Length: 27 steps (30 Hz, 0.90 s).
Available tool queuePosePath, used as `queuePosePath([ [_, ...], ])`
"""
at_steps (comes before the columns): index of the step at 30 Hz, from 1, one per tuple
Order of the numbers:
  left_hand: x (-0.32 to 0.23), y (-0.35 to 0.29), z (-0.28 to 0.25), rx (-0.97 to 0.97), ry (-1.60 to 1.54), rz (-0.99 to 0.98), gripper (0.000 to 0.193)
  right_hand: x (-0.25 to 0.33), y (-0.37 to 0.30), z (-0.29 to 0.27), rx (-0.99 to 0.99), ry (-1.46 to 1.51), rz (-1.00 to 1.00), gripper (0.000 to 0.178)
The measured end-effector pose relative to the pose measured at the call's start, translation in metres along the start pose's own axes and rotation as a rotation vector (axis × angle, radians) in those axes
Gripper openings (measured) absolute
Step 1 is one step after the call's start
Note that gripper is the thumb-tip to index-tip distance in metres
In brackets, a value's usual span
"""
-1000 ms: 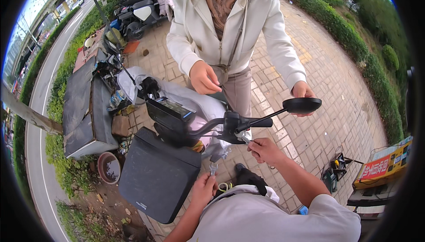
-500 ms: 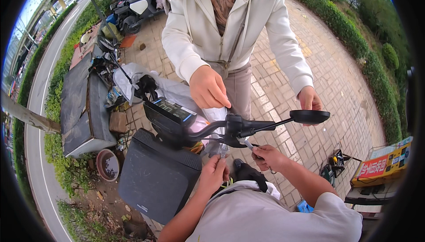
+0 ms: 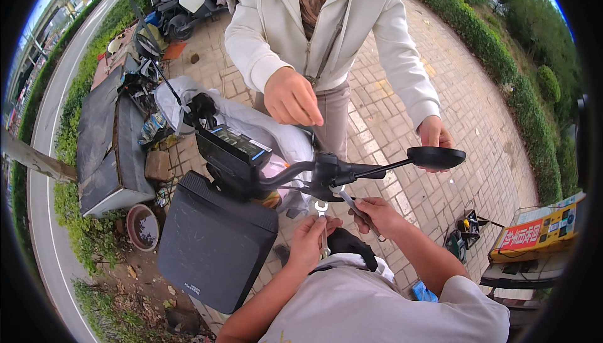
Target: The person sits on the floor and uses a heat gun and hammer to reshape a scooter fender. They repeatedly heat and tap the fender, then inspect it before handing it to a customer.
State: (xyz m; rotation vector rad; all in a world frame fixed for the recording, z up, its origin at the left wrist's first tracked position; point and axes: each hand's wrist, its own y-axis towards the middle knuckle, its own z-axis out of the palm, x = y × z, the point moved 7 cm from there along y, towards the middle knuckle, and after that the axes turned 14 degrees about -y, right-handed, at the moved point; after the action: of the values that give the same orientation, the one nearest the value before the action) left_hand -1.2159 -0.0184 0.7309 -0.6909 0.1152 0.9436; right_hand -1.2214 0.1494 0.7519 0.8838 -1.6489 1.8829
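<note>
My left hand (image 3: pixel 308 235) is closed around a silver open-end wrench (image 3: pixel 322 210). Its jaw points up, just below the handlebar and apart from it. A second wrench (image 3: pixel 347 198) is gripped in my right hand (image 3: pixel 380 216), its far end against the underside of the mirror mount. That mount sits by the black grip (image 3: pixel 355 170) of a scooter handlebar (image 3: pixel 290 171). From it a stem runs right to a round black mirror (image 3: pixel 436 158). Another person's hand (image 3: pixel 434 134) holds the mirror from behind; their other hand (image 3: pixel 293 97) hovers above the handlebar.
Left of my hands stands the scooter's dark front panel (image 3: pixel 217 242), with a display (image 3: pixel 235 145) above it. A worn metal box (image 3: pixel 116 148) and a round basin (image 3: pixel 143 227) lie farther left. At right are an open tool case (image 3: pixel 468 224) and a yellow sign box (image 3: pixel 534 233).
The left wrench has dropped slightly and its jaw now shows clear of the handlebar. The other person's hand has lifted off the mirror-mount area. My right wrench stays at the mount.
</note>
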Motion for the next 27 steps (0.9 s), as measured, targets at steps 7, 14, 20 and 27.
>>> queuePosePath([
  [7, 0.038, 0.004, 0.055, 0.203, -0.326, -0.247, 0.022, 0.032, -0.048, 0.001, -0.395, -0.497, -0.761, 0.018],
  [14, 0.039, 0.004, 0.060, 0.025, -0.202, -0.194, 0.024, 0.031, -0.068, 0.001, -0.349, -0.587, -0.608, 0.014],
  [20, 0.045, 0.010, 0.062, 0.138, -0.419, -0.058, 0.022, 0.070, -0.065, -0.050, -0.509, -1.057, -0.692, 0.019],
  [27, 0.068, 0.028, 0.055, 0.128, -0.474, -0.048, 0.026, 0.078, -0.032, -0.033, -0.456, -1.013, -0.780, 0.019],
])
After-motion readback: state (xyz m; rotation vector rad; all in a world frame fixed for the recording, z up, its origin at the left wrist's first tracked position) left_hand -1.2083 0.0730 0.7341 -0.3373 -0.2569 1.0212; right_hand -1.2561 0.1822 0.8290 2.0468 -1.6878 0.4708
